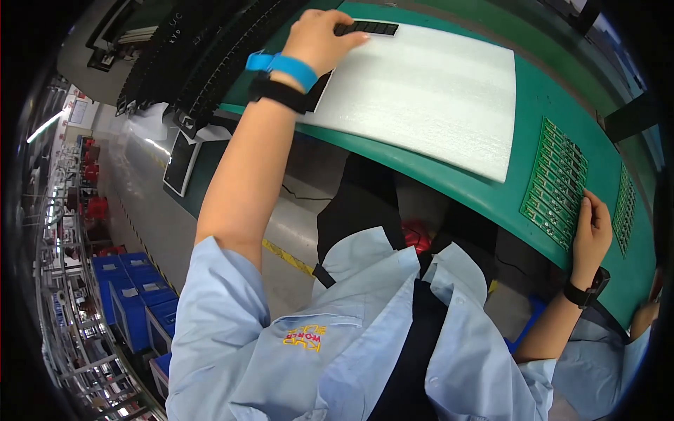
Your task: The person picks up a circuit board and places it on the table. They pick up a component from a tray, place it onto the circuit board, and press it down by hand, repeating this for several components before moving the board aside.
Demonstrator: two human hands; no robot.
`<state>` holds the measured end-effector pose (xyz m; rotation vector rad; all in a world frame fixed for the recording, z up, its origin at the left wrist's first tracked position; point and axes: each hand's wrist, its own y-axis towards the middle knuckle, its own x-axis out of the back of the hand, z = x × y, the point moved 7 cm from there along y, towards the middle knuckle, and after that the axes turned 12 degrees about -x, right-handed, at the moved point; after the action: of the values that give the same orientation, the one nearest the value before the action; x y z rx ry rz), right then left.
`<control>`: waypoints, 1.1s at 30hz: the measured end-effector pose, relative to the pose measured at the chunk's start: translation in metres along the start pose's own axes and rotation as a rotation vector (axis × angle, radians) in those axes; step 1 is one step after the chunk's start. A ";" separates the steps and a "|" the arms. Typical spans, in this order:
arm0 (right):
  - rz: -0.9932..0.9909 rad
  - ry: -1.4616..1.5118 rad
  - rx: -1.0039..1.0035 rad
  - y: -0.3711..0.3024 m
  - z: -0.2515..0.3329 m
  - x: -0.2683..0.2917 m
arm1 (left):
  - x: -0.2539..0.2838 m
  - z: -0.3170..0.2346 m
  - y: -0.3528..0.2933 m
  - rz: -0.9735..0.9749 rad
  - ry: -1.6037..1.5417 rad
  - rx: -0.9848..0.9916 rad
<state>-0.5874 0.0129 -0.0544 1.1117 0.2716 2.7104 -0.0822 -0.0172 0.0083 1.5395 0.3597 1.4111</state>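
Note:
At the far end of the workbench, my left hand (323, 41) reaches over the top left of a white foam sheet (428, 91). Its thumb and fingers close on the left end of a dark segmented strip (377, 29); the exact grip is partly hidden. Part of another dark piece (320, 91) shows under my left wrist, at the sheet's left edge. On the right, my right hand (593, 235) has bent fingers at the right edge of a green circuit board panel (554, 186). The panel lies flat on the green mat (523, 203).
Another circuit board panel (624, 210) lies farther right, near a co-worker's hand (643, 319). Black slotted racks (210, 63) stand left of the bench. A dark flat panel with a white frame (181, 165) sits below them. Blue bins (133, 295) line the floor at left.

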 end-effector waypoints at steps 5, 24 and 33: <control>-0.023 -0.111 0.123 -0.011 0.026 -0.004 | -0.048 0.016 -0.008 0.414 0.106 0.239; 0.287 0.180 0.428 -0.067 0.133 0.002 | -0.004 -0.250 0.019 0.426 -1.572 0.706; 0.418 0.277 0.284 -0.100 0.131 -0.004 | -0.013 -0.300 -0.003 0.329 -2.036 0.987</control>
<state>-0.4808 0.1202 0.0105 0.9391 0.5347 3.2872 -0.3493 0.1089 -0.0477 2.9723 -0.5983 -0.8389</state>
